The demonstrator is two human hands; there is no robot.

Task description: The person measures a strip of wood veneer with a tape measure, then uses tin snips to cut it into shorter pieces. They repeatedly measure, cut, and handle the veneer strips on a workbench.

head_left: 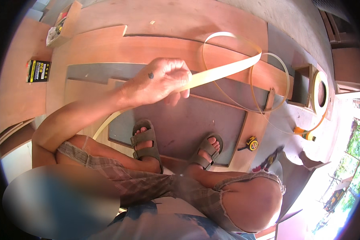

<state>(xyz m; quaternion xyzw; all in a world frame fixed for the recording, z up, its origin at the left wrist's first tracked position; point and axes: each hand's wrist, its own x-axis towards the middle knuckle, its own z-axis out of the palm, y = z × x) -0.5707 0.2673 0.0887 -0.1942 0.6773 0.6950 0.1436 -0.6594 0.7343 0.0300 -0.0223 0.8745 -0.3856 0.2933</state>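
Observation:
My left hand (160, 80) is raised in the middle of the view, its fingers closed around a long cream strip of edge banding (228, 69). From the fist the strip stretches to the right and curls into wide loops in the air. Its other part passes behind my forearm and hangs down on the left toward my leg. On the right, a roll (315, 90) of the same banding leans by a small wooden box (301, 85), and the thin strip seems to run to it. My right hand is not in view.
Wooden panels (148, 49) lie on the floor around my sandalled feet. A yellow tape measure (251, 143) and an orange-yellow handled item (305, 133) lie at the right. A black-and-yellow box (38, 71) and a wooden tray (64, 24) of small items are at the left.

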